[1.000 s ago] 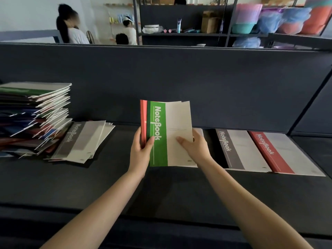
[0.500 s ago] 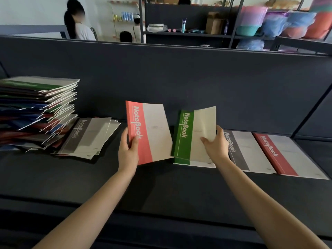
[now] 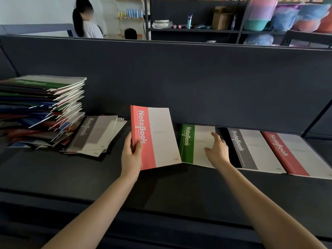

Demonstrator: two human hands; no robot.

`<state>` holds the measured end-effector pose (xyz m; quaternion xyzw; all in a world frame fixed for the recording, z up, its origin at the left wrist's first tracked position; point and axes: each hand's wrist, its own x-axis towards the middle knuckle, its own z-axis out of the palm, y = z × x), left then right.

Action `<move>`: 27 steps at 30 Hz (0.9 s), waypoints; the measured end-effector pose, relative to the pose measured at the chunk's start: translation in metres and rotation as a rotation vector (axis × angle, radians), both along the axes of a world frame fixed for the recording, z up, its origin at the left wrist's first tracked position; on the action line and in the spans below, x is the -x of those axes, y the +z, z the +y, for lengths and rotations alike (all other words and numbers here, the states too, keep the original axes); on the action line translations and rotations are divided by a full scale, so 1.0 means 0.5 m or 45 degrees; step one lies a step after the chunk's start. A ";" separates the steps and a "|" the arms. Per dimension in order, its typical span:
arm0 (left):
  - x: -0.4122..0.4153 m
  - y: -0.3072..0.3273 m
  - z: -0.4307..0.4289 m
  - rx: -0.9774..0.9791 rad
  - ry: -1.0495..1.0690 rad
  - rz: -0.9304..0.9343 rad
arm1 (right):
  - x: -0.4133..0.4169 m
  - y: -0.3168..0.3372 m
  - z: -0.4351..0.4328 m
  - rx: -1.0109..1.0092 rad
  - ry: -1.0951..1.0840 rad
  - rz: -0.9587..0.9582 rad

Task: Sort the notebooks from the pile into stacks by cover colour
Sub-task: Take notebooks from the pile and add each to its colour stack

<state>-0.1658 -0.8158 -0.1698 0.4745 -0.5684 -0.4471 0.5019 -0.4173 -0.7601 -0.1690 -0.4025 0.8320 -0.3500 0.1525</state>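
Note:
My left hand (image 3: 132,155) grips a red-striped notebook (image 3: 156,139) by its lower left edge and holds it tilted above the dark shelf (image 3: 161,191). To its right a green-striped notebook (image 3: 193,142) lies flat on the shelf. My right hand (image 3: 216,150) rests on it with fingers spread. Further right lie a grey-striped stack (image 3: 251,148) and a red-striped stack (image 3: 294,153). The tall mixed pile (image 3: 41,108) stands at the far left, with several grey-striped notebooks (image 3: 97,135) fanned out against it.
A dark partition wall (image 3: 179,78) rises right behind the shelf. Beyond it are metal racks with boxes and coloured tubs (image 3: 260,17), and a person (image 3: 84,20) standing at the back left. The shelf's front edge runs below my forearms.
The two notebooks held together have been split. My right hand carried the green one right and laid it flat on the shelf. My left hand keeps the red one.

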 end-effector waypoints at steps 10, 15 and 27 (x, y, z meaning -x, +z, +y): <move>0.097 0.020 0.017 -0.039 -0.123 -0.042 | -0.005 0.028 0.064 0.270 0.150 -0.045; 0.233 0.039 0.062 0.010 -0.310 -0.034 | 0.050 0.045 0.120 0.220 0.244 -0.446; 0.527 0.022 0.202 0.184 -0.568 -0.190 | 0.369 0.067 0.316 0.452 -0.206 -0.445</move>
